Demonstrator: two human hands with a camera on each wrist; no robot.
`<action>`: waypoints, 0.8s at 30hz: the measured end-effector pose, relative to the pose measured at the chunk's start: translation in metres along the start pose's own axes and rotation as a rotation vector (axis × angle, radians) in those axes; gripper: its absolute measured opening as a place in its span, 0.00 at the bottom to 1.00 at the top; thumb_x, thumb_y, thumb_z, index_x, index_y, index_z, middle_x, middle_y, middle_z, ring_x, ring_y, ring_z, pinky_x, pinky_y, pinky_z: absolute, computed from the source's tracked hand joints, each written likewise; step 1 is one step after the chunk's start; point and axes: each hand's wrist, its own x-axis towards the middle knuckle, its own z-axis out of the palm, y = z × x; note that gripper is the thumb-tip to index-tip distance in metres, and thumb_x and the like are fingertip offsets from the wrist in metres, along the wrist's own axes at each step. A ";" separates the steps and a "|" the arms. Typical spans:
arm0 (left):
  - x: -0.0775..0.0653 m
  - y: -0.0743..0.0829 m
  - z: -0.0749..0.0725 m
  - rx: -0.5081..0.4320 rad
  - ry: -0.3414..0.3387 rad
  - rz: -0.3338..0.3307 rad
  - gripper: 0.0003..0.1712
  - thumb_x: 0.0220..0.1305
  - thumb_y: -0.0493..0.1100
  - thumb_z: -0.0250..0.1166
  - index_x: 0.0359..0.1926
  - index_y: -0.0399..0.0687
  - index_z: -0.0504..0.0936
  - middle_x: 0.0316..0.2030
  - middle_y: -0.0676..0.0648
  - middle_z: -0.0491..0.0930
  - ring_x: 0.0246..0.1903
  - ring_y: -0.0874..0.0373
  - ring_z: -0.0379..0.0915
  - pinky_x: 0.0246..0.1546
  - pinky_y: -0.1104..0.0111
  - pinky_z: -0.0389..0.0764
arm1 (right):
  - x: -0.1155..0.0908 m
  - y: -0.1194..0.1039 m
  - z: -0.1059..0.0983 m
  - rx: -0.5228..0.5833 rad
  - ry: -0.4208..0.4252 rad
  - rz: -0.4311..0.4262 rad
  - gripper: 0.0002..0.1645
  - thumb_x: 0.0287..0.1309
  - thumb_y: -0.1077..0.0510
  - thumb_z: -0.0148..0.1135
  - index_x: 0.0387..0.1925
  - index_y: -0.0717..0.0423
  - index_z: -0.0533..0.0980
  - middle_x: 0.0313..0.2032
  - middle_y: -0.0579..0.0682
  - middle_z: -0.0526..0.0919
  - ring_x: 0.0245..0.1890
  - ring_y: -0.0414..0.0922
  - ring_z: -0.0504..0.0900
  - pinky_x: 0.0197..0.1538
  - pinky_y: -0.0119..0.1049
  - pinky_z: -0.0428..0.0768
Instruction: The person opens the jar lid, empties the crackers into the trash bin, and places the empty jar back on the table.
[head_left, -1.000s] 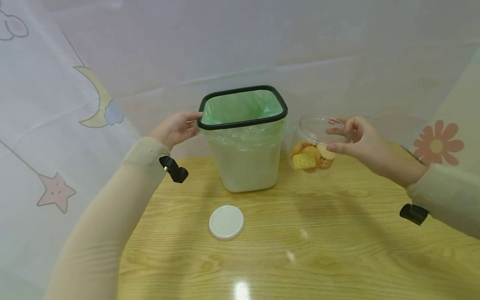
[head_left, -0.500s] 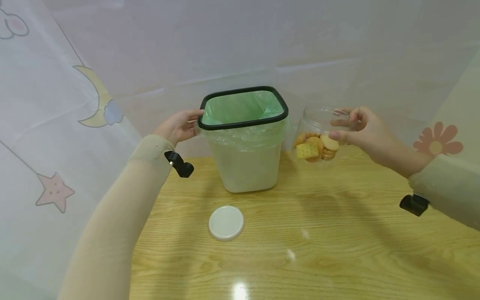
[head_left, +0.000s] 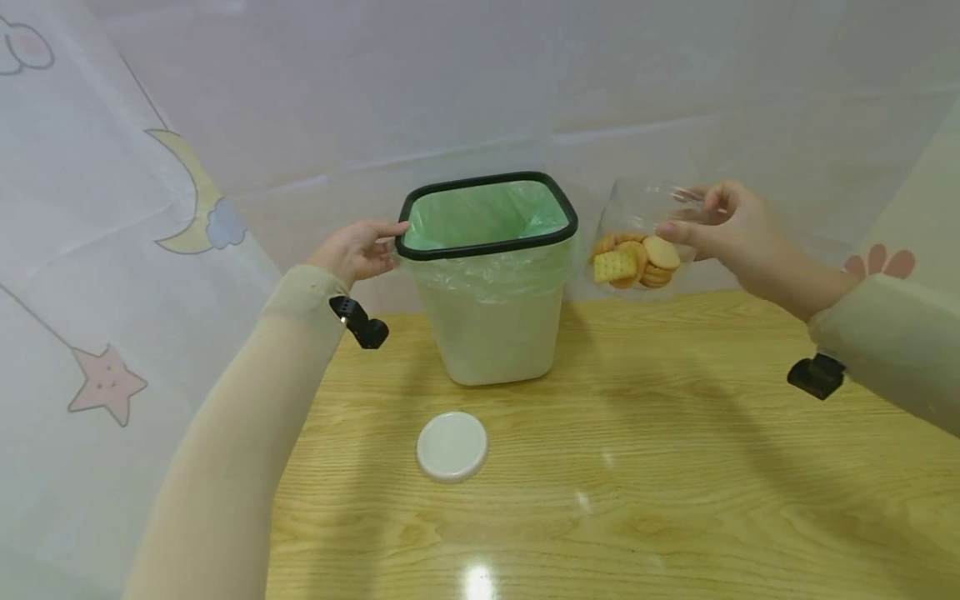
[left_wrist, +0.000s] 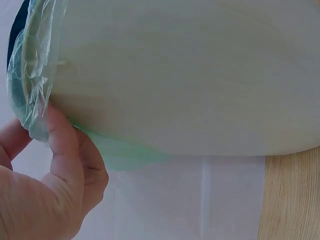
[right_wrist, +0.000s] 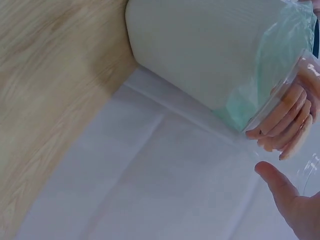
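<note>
Clearly, left hand pinches bagged rim of bin — right hand grips jar of biscuits.

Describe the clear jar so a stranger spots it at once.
Find the pale bin with the black rim on the wooden table. Just to its right in the head view, the person's right hand holds the jar. It alone is see-through with biscuits inside.
</note>
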 end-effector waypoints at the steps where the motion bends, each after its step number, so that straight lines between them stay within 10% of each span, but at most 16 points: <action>1: 0.000 0.000 0.000 -0.002 0.003 0.006 0.36 0.69 0.38 0.57 0.74 0.58 0.54 0.56 0.50 0.65 0.34 0.67 0.63 0.30 0.77 0.72 | 0.002 -0.001 -0.001 0.003 0.009 0.000 0.23 0.67 0.52 0.60 0.36 0.59 0.55 0.74 0.57 0.53 0.54 0.30 0.72 0.36 0.27 0.77; 7: 0.000 -0.001 0.001 -0.025 0.007 0.049 0.05 0.68 0.37 0.60 0.42 0.47 0.72 0.27 0.50 0.69 0.20 0.63 0.61 0.17 0.73 0.63 | 0.016 -0.008 -0.005 0.021 0.048 0.003 0.23 0.64 0.53 0.62 0.35 0.58 0.56 0.72 0.54 0.57 0.50 0.29 0.73 0.33 0.27 0.77; 15: 0.002 -0.007 0.005 -0.032 0.001 0.124 0.08 0.68 0.35 0.59 0.29 0.44 0.75 0.20 0.51 0.65 0.19 0.61 0.55 0.34 0.71 0.70 | 0.034 -0.022 -0.006 -0.088 0.070 0.004 0.28 0.60 0.48 0.66 0.35 0.57 0.56 0.73 0.56 0.56 0.52 0.37 0.73 0.33 0.25 0.76; 24: 0.001 -0.010 0.010 -0.033 -0.007 0.150 0.05 0.68 0.35 0.59 0.33 0.43 0.74 0.23 0.51 0.65 0.23 0.61 0.55 0.25 0.71 0.64 | 0.046 -0.042 -0.007 -0.259 0.071 -0.019 0.32 0.55 0.43 0.70 0.35 0.58 0.58 0.71 0.61 0.58 0.44 0.43 0.77 0.31 0.30 0.71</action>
